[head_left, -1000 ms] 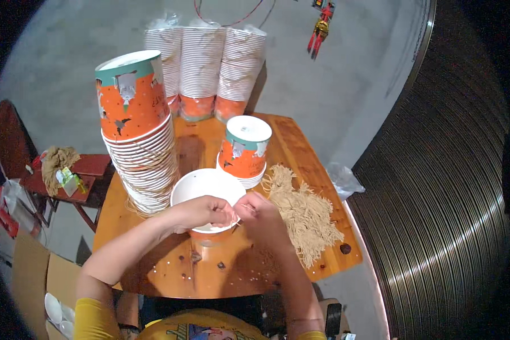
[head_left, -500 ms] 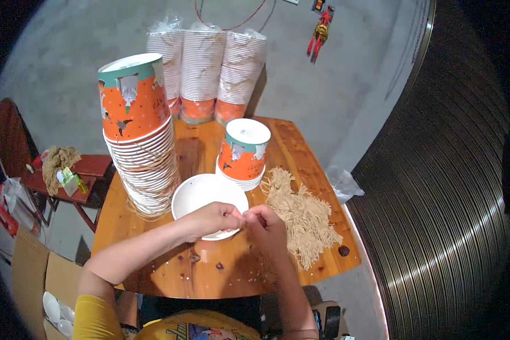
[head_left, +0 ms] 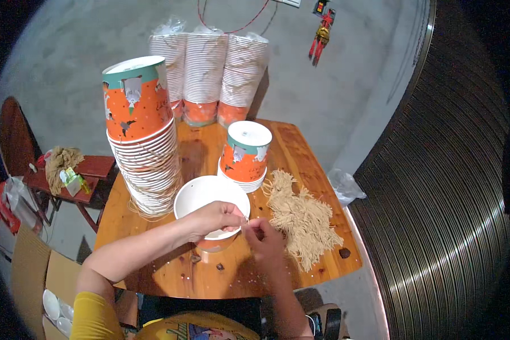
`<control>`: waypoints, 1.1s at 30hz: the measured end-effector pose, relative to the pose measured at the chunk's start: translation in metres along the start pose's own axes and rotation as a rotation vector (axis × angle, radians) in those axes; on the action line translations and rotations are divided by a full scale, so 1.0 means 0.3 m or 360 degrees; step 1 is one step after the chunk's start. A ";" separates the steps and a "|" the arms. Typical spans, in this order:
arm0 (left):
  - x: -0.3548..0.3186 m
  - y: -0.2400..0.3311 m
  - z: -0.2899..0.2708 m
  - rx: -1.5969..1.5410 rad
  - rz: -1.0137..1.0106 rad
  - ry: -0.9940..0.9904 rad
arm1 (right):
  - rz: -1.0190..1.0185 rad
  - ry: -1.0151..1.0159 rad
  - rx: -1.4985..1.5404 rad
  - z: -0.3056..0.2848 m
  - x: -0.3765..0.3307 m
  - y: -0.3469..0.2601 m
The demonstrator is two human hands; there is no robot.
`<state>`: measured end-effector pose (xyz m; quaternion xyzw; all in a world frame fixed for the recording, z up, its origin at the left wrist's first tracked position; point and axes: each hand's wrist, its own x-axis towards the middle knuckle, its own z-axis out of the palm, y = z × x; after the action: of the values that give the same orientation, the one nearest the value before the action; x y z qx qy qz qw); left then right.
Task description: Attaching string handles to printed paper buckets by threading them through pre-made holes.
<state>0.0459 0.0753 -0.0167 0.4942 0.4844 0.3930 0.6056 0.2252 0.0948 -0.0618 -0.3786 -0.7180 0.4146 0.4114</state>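
Note:
An open paper bucket, white inside with an orange outer wall, stands mouth up in front of me. A small hole shows near its far left rim. My left hand reaches over the bucket's near right rim, its thumb and fingers pinched together. Close beside it, just outside the rim, my right hand is also closed in a pinch. The fingertips almost meet at the rim; whatever lies between them is too small to make out. To the right of my right hand lies a pile of tan strings.
A tall stack of upturned orange buckets, strings hanging from their rims, rises at left. A shorter stack stands behind the open bucket. Plastic-wrapped stacks line the wooden table's back. A red bench stands left, a ribbed shutter right.
My right hand has shifted slightly down and away from the left fingertips, opening a small gap. The left hand stays pinched at the rim. The whole view has shifted a little.

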 end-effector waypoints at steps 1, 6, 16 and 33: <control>0.003 0.000 0.002 0.0000 0.0000 0.0000 | 0.0063 -0.0004 0.0088 0.004 -0.004 0.006; 0.022 -0.007 -0.022 -0.0286 -0.0306 -0.0104 | 0.0104 0.0035 0.0050 0.035 -0.027 -0.031; -0.009 0.016 -0.039 -0.0241 -0.0205 -0.0143 | 0.0123 -0.0026 0.0530 0.017 -0.020 -0.045; -0.052 -0.011 -0.032 0.1084 0.0605 0.0045 | -0.0402 0.0117 -0.0110 0.020 0.017 -0.050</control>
<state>0.0329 0.0618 -0.0172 0.7424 0.4952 0.3216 0.3166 0.2148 0.0922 -0.0488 -0.3141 -0.7582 0.3204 0.4731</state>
